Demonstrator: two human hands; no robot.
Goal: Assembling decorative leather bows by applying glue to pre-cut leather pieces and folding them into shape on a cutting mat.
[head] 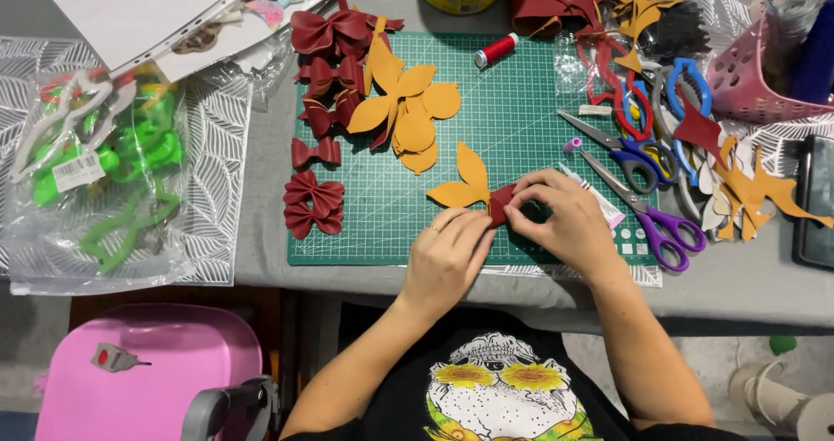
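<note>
Bow (486, 196) assembly is in hand: a dark red strip (501, 205) is pinched by both hands at the waist of a mustard petal piece on the green mat (512, 111). The left hand (447, 254) is closed on the strip from below, fingertips together; the right hand (569, 219) is clamped on it from the other side, thumb and forefinger pressing inward. The step is judged to be the wrapping of the centre band. Next, it seems, the band would have to be drawn tight and fixed without letting the pleat slip.

Just right of the grip a glue tube (599, 199) and purple scissors (647, 219) are laid within reach. Left of the grip, finished red bows (313, 205) are lined up along the mat's edge. Beyond the grip, loose mustard petals (408, 106) are stacked, and farther still a red thread spool (496, 50) is seen. Far right, a pink basket (751, 72) is set.
</note>
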